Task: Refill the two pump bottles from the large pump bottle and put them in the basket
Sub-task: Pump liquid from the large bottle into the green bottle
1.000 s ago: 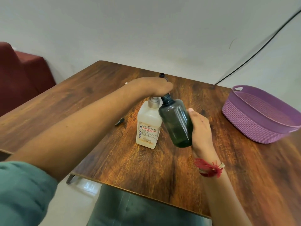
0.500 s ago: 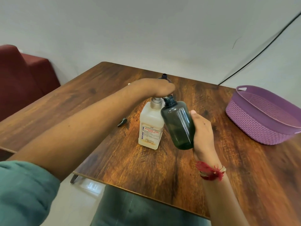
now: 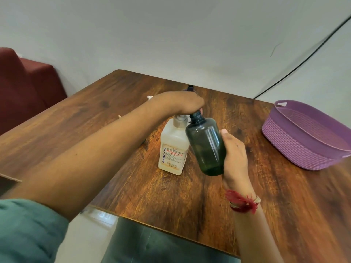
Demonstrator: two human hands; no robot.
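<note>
The large white pump bottle (image 3: 173, 149) with a red-printed label stands upright mid-table. My left hand (image 3: 182, 102) lies over its pump head, fingers curled down around it. My right hand (image 3: 234, 154) grips a small dark green bottle (image 3: 206, 145) from its right side and holds it tilted above the table. The green bottle has no cap, and its open neck sits under the hidden nozzle, touching my left hand. The dark top of another small bottle (image 3: 190, 88) shows behind my left hand; its body is hidden. The purple woven basket (image 3: 288, 149) stands at the table's right.
The wooden table (image 3: 171, 196) ends at a near edge with floor below it. Small white parts (image 3: 150, 96) lie beyond my left forearm. A red sofa (image 3: 24, 86) stands at the left. A black cable (image 3: 303, 61) runs down the wall behind the basket.
Both hands keep their hold, and the green bottle's neck stays by the large bottle's pump. Only the view has shifted slightly.
</note>
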